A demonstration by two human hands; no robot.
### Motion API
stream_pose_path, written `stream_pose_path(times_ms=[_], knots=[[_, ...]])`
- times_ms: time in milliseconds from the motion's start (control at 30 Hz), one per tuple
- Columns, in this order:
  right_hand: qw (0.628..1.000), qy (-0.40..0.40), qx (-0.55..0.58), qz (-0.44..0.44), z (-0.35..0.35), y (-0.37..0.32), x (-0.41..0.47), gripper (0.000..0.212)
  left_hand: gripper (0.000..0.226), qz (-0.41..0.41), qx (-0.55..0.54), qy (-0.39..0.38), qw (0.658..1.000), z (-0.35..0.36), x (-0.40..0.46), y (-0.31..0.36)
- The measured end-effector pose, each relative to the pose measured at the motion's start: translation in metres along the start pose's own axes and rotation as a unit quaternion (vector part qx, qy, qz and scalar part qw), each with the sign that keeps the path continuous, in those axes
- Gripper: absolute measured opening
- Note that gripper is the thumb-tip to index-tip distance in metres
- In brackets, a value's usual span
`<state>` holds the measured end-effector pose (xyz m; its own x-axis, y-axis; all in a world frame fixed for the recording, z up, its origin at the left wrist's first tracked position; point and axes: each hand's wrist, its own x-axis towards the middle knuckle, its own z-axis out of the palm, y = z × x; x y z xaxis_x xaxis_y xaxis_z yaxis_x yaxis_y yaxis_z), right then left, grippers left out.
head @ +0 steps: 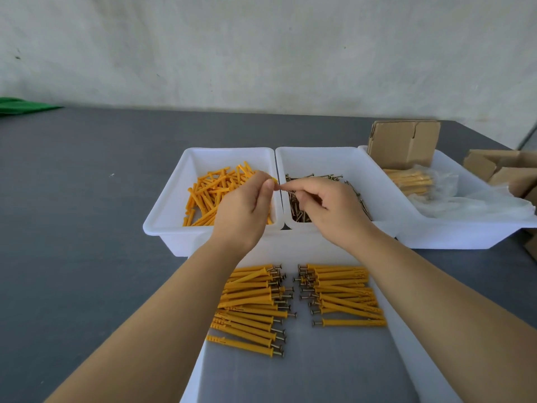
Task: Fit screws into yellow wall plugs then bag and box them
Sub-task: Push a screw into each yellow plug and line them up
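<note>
My left hand (247, 205) hovers over the white bin of loose yellow wall plugs (209, 193) and pinches one plug, mostly hidden by its fingers. My right hand (325, 205) hangs over the white bin of screws (299, 210) and pinches a screw whose tip meets the left fingertips between the two bins. In the near white tray (406, 353) lie two piles of plugs with screws fitted, a left pile (252, 303) and a right pile (345, 295), screw heads facing the middle.
A third white bin (453, 234) at the right holds a bagged bundle of plugs (409, 181), loose clear bags (476, 202) and a folded cardboard box (404, 144). More cardboard boxes (505, 170) lie at the far right. A green object (23, 106) sits at the far left of the grey table (72, 199).
</note>
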<state>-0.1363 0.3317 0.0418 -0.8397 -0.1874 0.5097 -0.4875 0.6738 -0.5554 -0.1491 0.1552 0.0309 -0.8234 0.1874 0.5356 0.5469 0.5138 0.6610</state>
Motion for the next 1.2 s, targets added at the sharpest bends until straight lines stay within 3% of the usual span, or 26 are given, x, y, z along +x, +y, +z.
stream_pose_path(times_ms=[100,233,900,1200], knots=[[1.000,0.020,0.004,0.008,-0.002,-0.003,-0.002,0.026,0.021,0.032,0.101,-0.047,0.993,0.001,0.001,-0.003],[1.000,0.016,0.007,0.011,-0.002,-0.002,0.000,0.020,0.021,0.053,0.142,-0.063,0.986,0.001,0.002,-0.006],[0.999,-0.011,-0.025,0.022,-0.005,0.004,-0.002,0.021,0.018,-0.002,0.057,-0.082,0.995,0.007,0.003,-0.009],[0.998,-0.020,-0.055,0.009,-0.005,0.002,0.001,0.017,0.017,0.018,0.062,-0.103,0.993,0.002,0.001,-0.008]])
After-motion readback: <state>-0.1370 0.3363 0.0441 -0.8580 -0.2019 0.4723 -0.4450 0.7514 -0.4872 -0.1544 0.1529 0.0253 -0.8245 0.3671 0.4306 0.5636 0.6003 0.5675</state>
